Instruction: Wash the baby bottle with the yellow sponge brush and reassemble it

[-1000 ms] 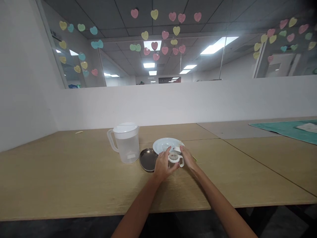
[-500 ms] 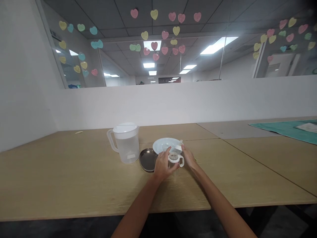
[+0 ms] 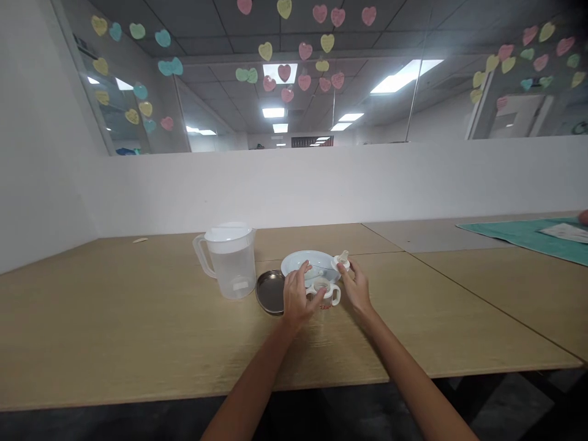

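Note:
A clear baby bottle (image 3: 327, 300) with a white two-handled collar and red print stands upright, its mouth uncovered. My left hand (image 3: 296, 297) is around the bottle's left side, thumb across the front and index finger raised. To the right, my right hand (image 3: 358, 286) pinches a white bottle cap ring with a clear teat (image 3: 340, 262), teat pointing up. This ring is apart from the bottle, above the right rim of a pale blue plate (image 3: 290, 260). Some small clear and white pieces lie on the plate, partly hidden by my left fingers.
A lidded translucent pitcher (image 3: 234, 269) stands left of the plate. Between them is a round metal dish (image 3: 270, 294), partly behind my left hand. A teal cloth (image 3: 509, 233) lies far right, with another person's fingers (image 3: 583, 217) at its edge. A white wall (image 3: 294, 190) rises behind the table.
My right hand has lifted and turned the teat ring, so the teat shows upright. My left hand has shifted slightly left on the bottle, and red print now shows. Another person's fingers appear far right.

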Demonstrator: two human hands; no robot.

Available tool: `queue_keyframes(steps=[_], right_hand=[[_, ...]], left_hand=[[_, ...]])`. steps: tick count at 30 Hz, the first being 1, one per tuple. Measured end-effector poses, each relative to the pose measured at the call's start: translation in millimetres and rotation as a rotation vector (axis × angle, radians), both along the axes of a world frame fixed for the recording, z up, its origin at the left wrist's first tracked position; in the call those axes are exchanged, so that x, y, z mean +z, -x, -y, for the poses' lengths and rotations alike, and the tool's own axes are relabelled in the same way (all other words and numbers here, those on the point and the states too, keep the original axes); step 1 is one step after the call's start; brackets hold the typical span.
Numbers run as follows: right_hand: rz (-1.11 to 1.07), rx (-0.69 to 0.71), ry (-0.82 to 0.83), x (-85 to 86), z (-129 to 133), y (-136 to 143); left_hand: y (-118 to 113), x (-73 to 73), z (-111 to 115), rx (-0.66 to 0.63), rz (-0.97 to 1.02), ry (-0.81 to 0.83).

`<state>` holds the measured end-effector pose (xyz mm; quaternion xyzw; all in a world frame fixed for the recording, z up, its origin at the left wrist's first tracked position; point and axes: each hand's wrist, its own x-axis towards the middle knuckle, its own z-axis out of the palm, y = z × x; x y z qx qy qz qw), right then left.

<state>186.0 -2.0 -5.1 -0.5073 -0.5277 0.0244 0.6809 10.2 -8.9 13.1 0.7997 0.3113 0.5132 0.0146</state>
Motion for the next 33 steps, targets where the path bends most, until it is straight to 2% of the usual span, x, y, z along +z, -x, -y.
queue_keyframes(steps=[3, 7, 9, 13, 16, 18, 23, 27, 29, 31, 33], right_hand=[[0.317, -0.176, -0.178, 6.8, 11, 5], [0.595, -0.256, -0.42, 12.1, 26, 15], [0.655, -0.276, -0.487, 12.5, 32, 18], [0.673, -0.348, -0.524, 10.5, 35, 20], [0.652, -0.437, -0.535, 8.7, 35, 20], [0.644, -0.502, -0.542, 8.4, 35, 19], [0.698, -0.587, -0.568, 8.6, 36, 9], [0.747, -0.631, -0.529, -0.2, 31, -2], [0.763, -0.608, -0.514, -6.8, 25, -7], [0.761, -0.566, -0.492, -11.2, 19, -12], [0.675, -0.594, -0.449, -11.5, 14, -17]], left_hand=[[-4, 13.5, 4, -0.033, 0.072, -0.003], [-13, 37.9, 13, -0.239, 0.01, -0.065], [-17, 48.1, 16, -0.296, 0.017, -0.097], [-25, 62.2, 11, -0.284, -0.002, -0.208], [-34, 70.3, 4, -0.328, -0.051, -0.255], [-41, 75.1, 2, -0.351, -0.005, -0.166], [-58, 83.1, 2, -0.427, 0.169, 0.21], [-70, 80.6, -7, -0.569, 0.259, 0.484], [-73, 79.4, -16, -0.611, 0.407, 0.673], [-70, 82.0, -28, -0.588, 0.6, 0.85], [-59, 89.6, -40, -0.502, 0.665, 0.885]])
